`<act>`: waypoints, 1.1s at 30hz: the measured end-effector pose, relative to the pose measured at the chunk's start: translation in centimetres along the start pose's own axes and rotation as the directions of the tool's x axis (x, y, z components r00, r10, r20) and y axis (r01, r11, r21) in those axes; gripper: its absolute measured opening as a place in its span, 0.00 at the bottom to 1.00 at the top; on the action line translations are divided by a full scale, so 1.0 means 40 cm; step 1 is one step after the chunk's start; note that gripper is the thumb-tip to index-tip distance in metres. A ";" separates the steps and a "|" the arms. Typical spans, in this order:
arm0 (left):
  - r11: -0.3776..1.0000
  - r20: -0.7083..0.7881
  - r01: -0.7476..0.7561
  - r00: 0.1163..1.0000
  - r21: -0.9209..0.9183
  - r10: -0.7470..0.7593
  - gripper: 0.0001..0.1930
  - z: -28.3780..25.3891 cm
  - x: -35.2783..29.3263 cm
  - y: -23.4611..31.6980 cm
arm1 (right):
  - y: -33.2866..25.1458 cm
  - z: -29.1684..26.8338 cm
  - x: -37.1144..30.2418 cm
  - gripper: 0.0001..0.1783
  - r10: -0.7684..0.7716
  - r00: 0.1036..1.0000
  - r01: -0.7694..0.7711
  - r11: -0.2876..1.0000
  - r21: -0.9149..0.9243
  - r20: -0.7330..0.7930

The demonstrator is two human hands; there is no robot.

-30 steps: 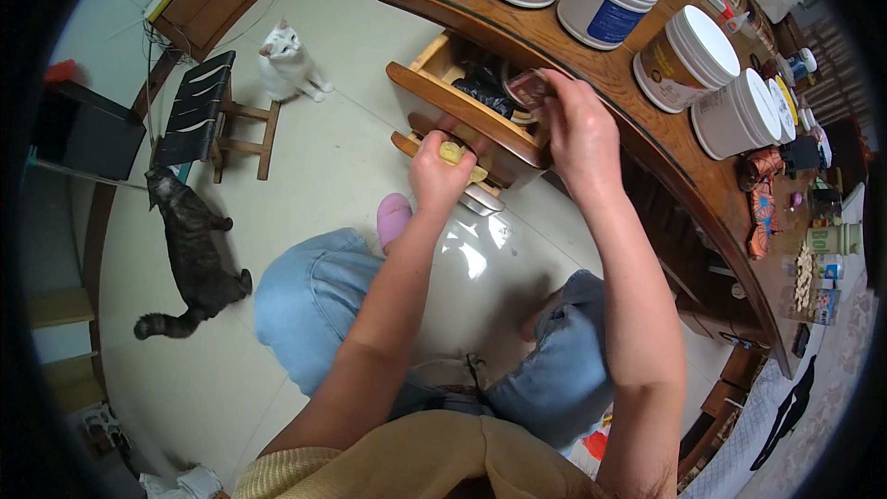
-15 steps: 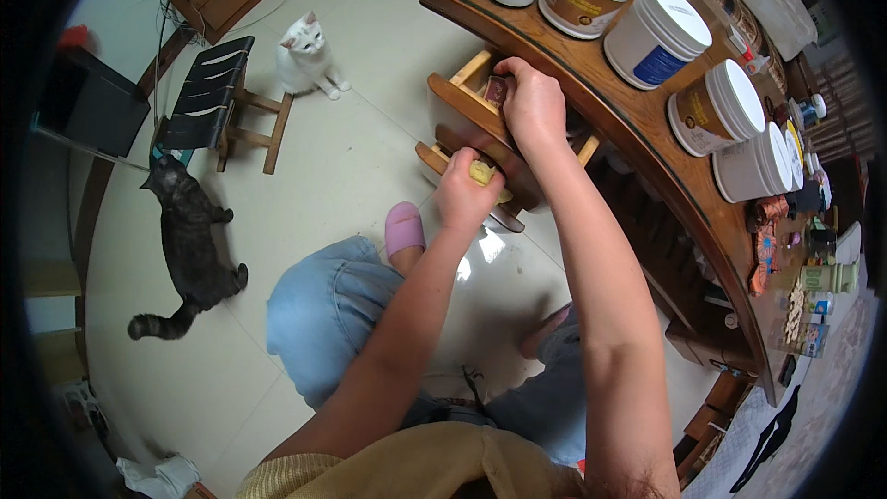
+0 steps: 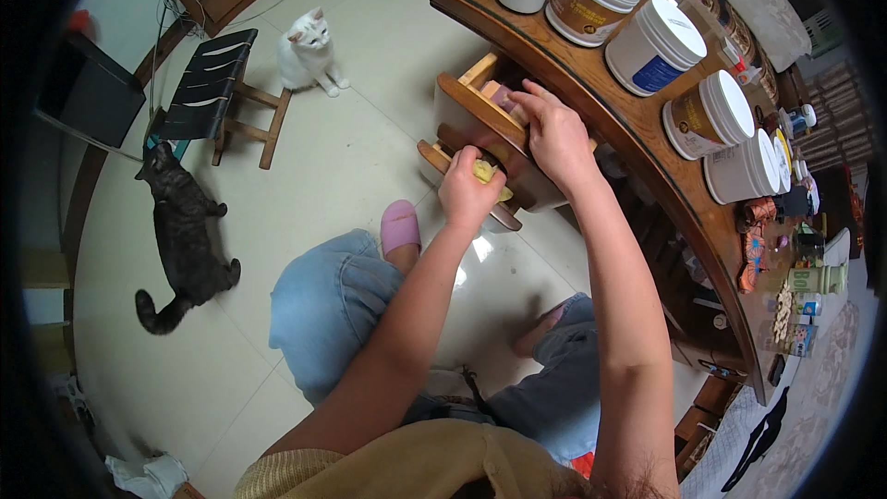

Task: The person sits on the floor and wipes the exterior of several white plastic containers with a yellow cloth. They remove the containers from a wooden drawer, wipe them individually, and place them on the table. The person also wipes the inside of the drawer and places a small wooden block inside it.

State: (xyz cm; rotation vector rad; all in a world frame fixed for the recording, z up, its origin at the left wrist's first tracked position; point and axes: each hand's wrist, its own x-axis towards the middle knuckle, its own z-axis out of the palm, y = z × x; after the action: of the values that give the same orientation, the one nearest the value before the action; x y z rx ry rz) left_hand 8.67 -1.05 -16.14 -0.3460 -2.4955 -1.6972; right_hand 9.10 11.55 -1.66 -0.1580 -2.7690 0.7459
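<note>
My left hand (image 3: 467,192) is closed round a crumpled yellow cloth (image 3: 484,170), against the lower drawer (image 3: 434,158), which is pulled out. Some of the yellow sticks out past my fingers. Above it, the upper wooden drawer (image 3: 467,103) is also pulled out, and my right hand (image 3: 557,132) reaches over it. The fingers of that hand are stretched and apart, beside a small pinkish box-like thing (image 3: 500,98) inside. My right thumb and much of the drawer's inside are hidden.
Several white lidded tubs (image 3: 655,44) line the edge of the curved wooden desk (image 3: 573,55) above the drawers. A white cat (image 3: 309,51) sits beside a black-topped folding stool (image 3: 205,83). A dark grey cat (image 3: 189,231) stands at the left.
My right hand has lifted slightly and shifted right, its fingers spreading from a curled grasp, and more of the upper drawer's contents show. My left hand keeps its hold. The grey cat's tail has curled up.
</note>
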 end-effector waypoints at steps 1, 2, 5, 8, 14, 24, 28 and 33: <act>1.000 0.009 0.005 1.000 0.008 -0.005 0.19 0.000 0.000 0.002 | 0.010 0.001 -0.002 0.18 -0.023 0.999 0.022 0.999 0.032 0.032; 1.000 0.012 0.006 1.000 0.013 -0.006 0.19 -0.001 -0.002 0.005 | 0.018 0.001 -0.001 0.18 -0.049 0.997 0.045 0.997 0.065 0.064; 1.000 0.013 0.022 1.000 0.017 -0.022 0.19 -0.004 -0.002 0.011 | 0.044 -0.004 0.029 0.21 0.151 0.933 -0.218 0.960 0.178 0.327; 1.000 -0.006 0.020 1.000 -0.016 -0.021 0.19 0.004 -0.002 0.008 | 0.073 0.007 0.047 0.23 0.173 0.908 -0.262 0.946 0.193 0.383; 0.998 -0.020 -0.023 1.000 -0.052 0.022 0.18 0.010 -0.005 -0.014 | 0.029 -0.001 0.049 0.18 0.177 0.976 -0.153 0.972 -0.178 0.127; 0.993 0.026 -0.093 0.996 0.074 0.091 0.20 0.011 -0.005 0.015 | -0.173 -0.355 -0.367 0.06 -0.024 0.477 0.626 0.711 0.321 -0.878; 0.953 0.166 -0.139 0.981 0.269 0.097 0.21 0.013 0.036 0.056 | -0.371 -0.506 -0.410 0.10 -0.422 0.285 0.955 0.202 0.217 -0.860; 0.927 0.309 -0.081 0.950 0.366 -0.039 0.24 0.062 0.118 0.116 | -0.318 -0.534 -0.537 0.06 -0.294 0.420 0.901 0.250 0.355 -0.859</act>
State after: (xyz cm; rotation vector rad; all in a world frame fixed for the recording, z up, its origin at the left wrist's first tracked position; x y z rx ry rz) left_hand 5.35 3.49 -11.87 -0.6389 -2.9499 -1.1879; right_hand 35.32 7.05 17.62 0.7891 -1.2876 1.2685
